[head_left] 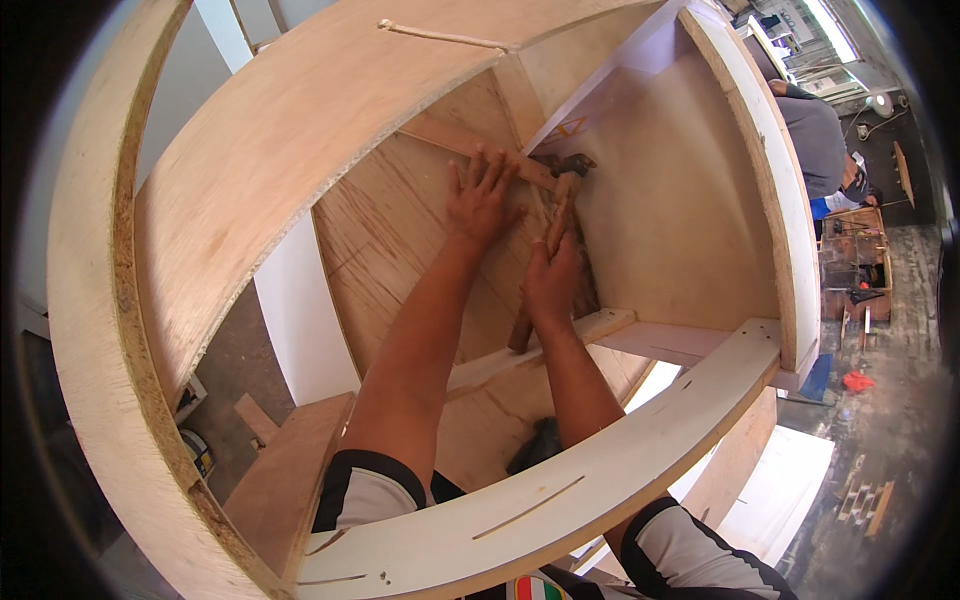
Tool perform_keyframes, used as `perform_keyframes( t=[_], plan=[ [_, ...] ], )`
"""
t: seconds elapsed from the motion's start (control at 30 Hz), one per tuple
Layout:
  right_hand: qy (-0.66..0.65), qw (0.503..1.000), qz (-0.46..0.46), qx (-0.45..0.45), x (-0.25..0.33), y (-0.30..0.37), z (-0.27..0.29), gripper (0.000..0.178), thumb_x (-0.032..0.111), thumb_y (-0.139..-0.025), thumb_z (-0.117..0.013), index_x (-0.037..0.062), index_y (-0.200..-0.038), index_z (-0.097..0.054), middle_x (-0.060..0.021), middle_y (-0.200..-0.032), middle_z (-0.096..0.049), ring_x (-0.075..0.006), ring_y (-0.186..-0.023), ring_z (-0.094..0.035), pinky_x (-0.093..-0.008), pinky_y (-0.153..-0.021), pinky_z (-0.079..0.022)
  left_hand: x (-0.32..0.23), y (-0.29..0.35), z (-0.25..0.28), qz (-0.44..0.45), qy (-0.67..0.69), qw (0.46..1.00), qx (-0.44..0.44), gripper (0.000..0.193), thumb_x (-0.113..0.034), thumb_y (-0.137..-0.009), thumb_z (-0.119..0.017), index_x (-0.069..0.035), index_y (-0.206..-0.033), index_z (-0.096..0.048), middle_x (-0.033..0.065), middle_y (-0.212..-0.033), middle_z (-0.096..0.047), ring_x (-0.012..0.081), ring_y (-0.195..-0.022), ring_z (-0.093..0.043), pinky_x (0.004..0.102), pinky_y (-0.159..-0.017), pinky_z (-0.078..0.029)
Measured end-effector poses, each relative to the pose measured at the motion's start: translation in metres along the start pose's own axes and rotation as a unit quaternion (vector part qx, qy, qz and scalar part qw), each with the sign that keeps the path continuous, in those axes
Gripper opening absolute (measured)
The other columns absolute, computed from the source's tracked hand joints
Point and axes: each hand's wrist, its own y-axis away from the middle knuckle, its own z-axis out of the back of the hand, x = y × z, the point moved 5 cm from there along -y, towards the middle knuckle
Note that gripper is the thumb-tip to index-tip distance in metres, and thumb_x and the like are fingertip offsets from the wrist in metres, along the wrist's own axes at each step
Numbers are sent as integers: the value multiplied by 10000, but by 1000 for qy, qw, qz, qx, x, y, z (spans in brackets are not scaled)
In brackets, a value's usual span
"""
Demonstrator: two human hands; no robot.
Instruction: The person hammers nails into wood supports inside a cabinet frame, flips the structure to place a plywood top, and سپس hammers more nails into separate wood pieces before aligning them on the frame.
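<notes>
Inside a wooden cabinet frame, my right hand (552, 282) is wrapped round the wooden handle of a hammer (562, 208). The dark hammer head (573, 165) is up by the end of a wooden strip (455, 136), close to the inner corner. My left hand (484, 198) lies with spread fingers against that strip and the plywood panel (385, 240) behind it. Both forearms reach in over the curved white front rail (560, 490). Whether a nail sits under the hammer head I cannot make out.
A curved plywood side (230, 160) borders the left, and a pale side panel (670, 190) stands on the right. A thin stick (440, 37) rests on the top edge. Beyond the frame at right are another person (815, 140), a wooden crate (855, 265) and scrap wood (862, 503).
</notes>
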Motion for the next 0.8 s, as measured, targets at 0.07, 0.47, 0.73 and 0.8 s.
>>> perform_keyframes(
  t=[0.07,0.47,0.73,0.8],
  plan=[
    [-19,999,-40,23,-6,0,-3,343,191,-976,-546,-36,-1232,-523,-185,-972,-596,-254,-597,-624,-398,-515,-534,0,0,0,9,0,1000,5,813,-544,-817,-746,-256,-1525,-467,-11,-1635,-369,275,-1554,-223,660,-1206,-168],
    [-34,996,-62,49,-20,-9,2,404,218,-1001,-533,-5,-1337,-505,-135,-903,-611,-183,-578,-597,-325,-476,-488,-2,-1,1,28,-11,999,29,812,-553,-823,-731,-289,-1537,-449,-37,-1658,-323,255,-1567,-185,676,-1207,-147],
    [57,998,4,14,6,-13,3,453,213,-965,-557,0,-1362,-517,-248,-1080,-656,-411,-930,-669,-492,-817,-528,-2,-2,3,24,-27,998,55,850,-586,-821,-718,-295,-1558,-410,-38,-1670,-297,265,-1570,-172,680,-1201,-171],
    [-8,999,-34,30,10,-12,5,459,217,-967,-557,-6,-1366,-514,-256,-1099,-652,-431,-1006,-647,-504,-883,-497,-1,-2,2,21,-29,998,52,859,-591,-814,-723,-295,-1557,-411,-37,-1669,-299,269,-1569,-177,681,-1196,-184]
  ],
)
